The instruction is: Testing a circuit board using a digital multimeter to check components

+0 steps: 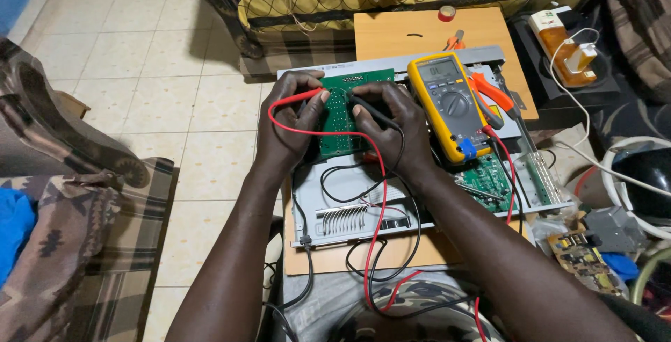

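Currently left hand (283, 122) pinches red probe (302, 95), right hand (391, 122) pinches black probe (370, 109) — both tips on green circuit board (342, 108) atop open metal chassis (363, 209); yellow multimeter (447, 104) just beside, at chassis far right corner.

Matt green circuit board (344, 111), glossy yellow plastic multimeter (447, 104), smooth wooden board (391, 34).

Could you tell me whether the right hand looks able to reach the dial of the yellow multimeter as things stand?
Probably yes. The yellow multimeter lies face up just beside the right hand, and nothing covers its dial. But that hand holds the black probe against the green circuit board, so it would have to lift off.
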